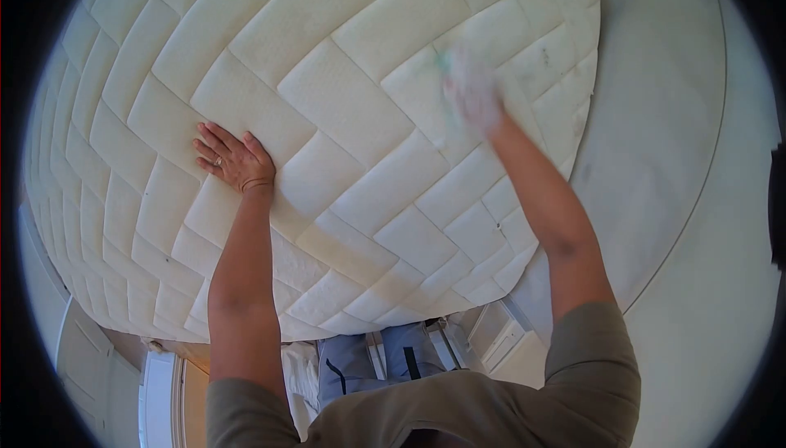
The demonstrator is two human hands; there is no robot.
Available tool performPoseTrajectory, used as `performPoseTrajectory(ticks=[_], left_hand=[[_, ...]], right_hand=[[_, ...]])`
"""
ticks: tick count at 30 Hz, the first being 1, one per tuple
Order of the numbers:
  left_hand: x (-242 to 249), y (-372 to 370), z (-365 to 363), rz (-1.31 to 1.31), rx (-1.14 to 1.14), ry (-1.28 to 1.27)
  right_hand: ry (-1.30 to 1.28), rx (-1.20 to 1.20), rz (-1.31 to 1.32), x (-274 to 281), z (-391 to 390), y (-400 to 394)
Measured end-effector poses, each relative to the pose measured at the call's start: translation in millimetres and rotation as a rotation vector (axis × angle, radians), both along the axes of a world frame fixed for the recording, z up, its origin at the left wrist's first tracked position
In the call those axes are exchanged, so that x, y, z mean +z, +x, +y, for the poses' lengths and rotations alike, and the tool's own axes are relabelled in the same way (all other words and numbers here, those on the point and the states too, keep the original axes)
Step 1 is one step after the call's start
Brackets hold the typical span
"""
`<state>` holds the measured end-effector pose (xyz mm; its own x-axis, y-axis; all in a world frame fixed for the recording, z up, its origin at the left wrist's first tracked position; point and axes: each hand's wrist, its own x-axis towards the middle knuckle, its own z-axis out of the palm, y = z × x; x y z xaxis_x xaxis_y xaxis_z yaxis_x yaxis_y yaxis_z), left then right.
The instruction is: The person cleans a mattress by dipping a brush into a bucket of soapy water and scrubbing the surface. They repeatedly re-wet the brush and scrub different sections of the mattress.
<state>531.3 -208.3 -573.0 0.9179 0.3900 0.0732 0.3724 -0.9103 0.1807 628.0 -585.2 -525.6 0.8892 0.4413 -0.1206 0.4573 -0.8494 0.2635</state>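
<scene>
A large off-white quilted mattress with a brick-like stitched pattern fills most of the head view. My left hand lies flat on it with the fingers spread, a ring on one finger. Farther right, my right hand is at the mattress surface, smeared by motion. It looks white, as if gloved or wrapped in cloth, and a greenish blur shows along its left side. Whether its fingers grip something cannot be made out. Small dark marks dot the quilting near this hand.
Right of the mattress edge runs a smooth pale surface with a curved seam. Below, behind my body, are grey fabric bags with black straps, and white cloth. A white door stands at lower left.
</scene>
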Motion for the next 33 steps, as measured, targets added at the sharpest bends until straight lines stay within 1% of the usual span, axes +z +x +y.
performPoseTrajectory(ticks=[1,2,3,4,6,8,10,11,13,14,15,16,17,18,19,21,22,23,24,25,26,29,30,31,32,33], left_hand=[[1,-1,-1,0.0,0.0,-0.005],[1,-1,-1,0.013,0.0,-0.007],[1,0,1,0.024,0.001,-0.006],[-1,1,0,0.023,-0.001,-0.005],[-4,-1,1,-0.004,0.005,-0.022],[-9,0,1,-0.005,0.005,-0.008],[-9,0,4,-0.001,0.006,-0.002],[-7,0,4,0.005,0.002,-0.001],[-4,0,1,-0.004,0.01,-0.01],[-4,2,3,-0.017,0.005,0.007],[-3,-1,1,-0.017,-0.002,0.016],[-1,-1,-1,-0.02,0.002,0.009],[0,0,0,-0.015,0.004,0.004],[0,1,0,-0.007,0.006,0.002],[-3,1,-1,-0.008,0.009,0.002],[-7,0,2,0.001,0.01,-0.009],[-7,0,3,0.001,0.021,0.009],[-8,0,3,0.006,0.019,0.005],[-8,0,2,0.01,0.014,-0.002],[-9,-1,3,0.016,0.015,-0.016],[-9,0,4,0.018,0.019,-0.009],[-6,-4,0,0.019,0.02,-0.036],[-5,-3,1,0.027,0.018,-0.039],[-4,-2,3,0.037,0.015,-0.039],[-3,-2,3,0.03,0.024,-0.043],[-3,-1,3,0.041,0.025,-0.05]], right_hand=[[-0.022,0.001,0.098,10,-6,-36],[0.018,-0.067,0.22,15,-14,-60],[0.061,-0.133,0.341,22,-11,-67],[0.062,-0.134,0.341,20,-9,-60],[0.092,-0.043,-0.01,8,4,-22],[0.136,-0.039,-0.021,-4,26,59],[-0.313,0.176,0.118,-9,34,110],[-0.322,0.172,0.13,-13,25,97],[0.186,0.01,-0.117,-14,8,60],[0.185,-0.11,0.01,-1,9,34],[0.175,-0.234,0.148,16,9,-10],[0.037,-0.28,0.246,15,-3,-53],[0.048,-0.192,0.266,28,-10,-77],[0.062,-0.104,0.289,39,-8,-84],[0.062,-0.101,0.288,37,-5,-75],[-0.089,-0.202,0.205,16,9,-38],[0.025,-0.163,0.002,-13,17,0],[0.292,-0.055,-0.172,-25,30,44],[0.257,-0.235,-0.052,-19,56,86],[-0.087,0.05,-0.057,-72,26,127],[-0.38,0.372,-0.136,-123,-3,167],[-0.196,0.182,-0.346,-9,98,59],[0.044,0.022,-0.313,-12,110,17],[0.184,-0.087,-0.193,-22,115,-32],[0.147,-0.06,-0.12,-3,126,-76],[0.244,-0.205,0.258,23,132,-86]])
